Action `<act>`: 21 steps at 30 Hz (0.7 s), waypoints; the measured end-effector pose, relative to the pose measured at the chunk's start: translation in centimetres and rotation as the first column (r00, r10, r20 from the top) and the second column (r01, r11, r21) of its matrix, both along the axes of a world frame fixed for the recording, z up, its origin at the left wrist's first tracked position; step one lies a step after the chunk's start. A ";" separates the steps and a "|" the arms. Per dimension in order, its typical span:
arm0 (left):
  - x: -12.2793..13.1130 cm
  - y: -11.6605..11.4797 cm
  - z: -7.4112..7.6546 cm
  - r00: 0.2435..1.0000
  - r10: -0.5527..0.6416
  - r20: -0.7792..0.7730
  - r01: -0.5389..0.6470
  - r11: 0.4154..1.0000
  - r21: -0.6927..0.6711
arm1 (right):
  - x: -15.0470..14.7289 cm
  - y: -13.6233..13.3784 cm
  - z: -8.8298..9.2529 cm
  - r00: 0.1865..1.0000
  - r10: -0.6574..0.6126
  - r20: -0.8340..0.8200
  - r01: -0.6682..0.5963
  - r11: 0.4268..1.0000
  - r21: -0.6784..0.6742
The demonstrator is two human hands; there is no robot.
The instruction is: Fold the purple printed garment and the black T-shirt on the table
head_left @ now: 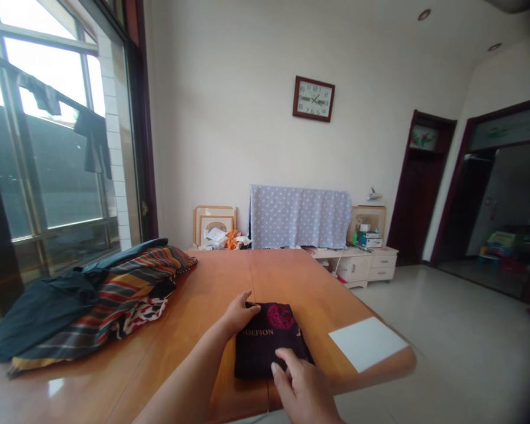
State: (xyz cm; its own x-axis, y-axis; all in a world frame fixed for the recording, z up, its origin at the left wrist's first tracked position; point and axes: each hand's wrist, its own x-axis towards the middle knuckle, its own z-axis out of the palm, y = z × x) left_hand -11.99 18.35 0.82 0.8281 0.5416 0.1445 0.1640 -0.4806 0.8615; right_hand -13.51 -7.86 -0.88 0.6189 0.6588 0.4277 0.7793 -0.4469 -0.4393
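A folded black garment (258, 353), with gold lettering and a round pink print, lies on the wooden table in front of me. My left hand (241, 310) is at its far left corner, the thumb reaching over the cloth and apart from the fingers. Over the near right part of the garment is my right hand (302, 383), its thumb and index finger apart with no cloth visible between them. The other right fingers are partly hidden, and I cannot tell how firmly either hand touches the fabric.
A heap of clothes (101, 300), dark and striped, covers the table's left side. A white sheet (368, 344) lies near the table's right corner (408, 360). Beyond stand a polka-dot cloth cover (298, 218) and a low white cabinet (382, 266). A window (53, 129) is at left.
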 end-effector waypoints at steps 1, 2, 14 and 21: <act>0.1 0.1 0.1 0.999 -0.039 -0.022 0.039 0.999 -0.011 | 0.2 0.0 -0.1 1.000 -0.007 -0.017 0.007 1.000 -0.012; 0.0 0.2 0.1 0.997 -0.068 -0.038 0.068 0.998 -0.016 | 0.4 0.1 -0.2 0.999 -0.014 -0.033 0.013 1.000 -0.021; -5.6 -0.1 -0.4 0.988 0.126 -0.089 -0.112 0.983 0.142 | 7.3 1.7 -0.2 0.981 -0.085 -0.173 0.097 0.993 0.063; -9.2 -3.0 0.1 0.993 0.101 -0.060 -0.092 0.985 0.144 | 10.7 2.7 0.3 0.971 -0.077 -0.225 0.114 0.981 0.159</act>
State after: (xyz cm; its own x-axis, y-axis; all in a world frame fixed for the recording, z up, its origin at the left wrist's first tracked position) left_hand -21.21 15.30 0.95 0.7832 0.5978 0.1710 0.2705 -0.5753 0.7719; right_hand -2.86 -5.15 -0.60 0.7656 0.5215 0.3768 0.6144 -0.4191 -0.6684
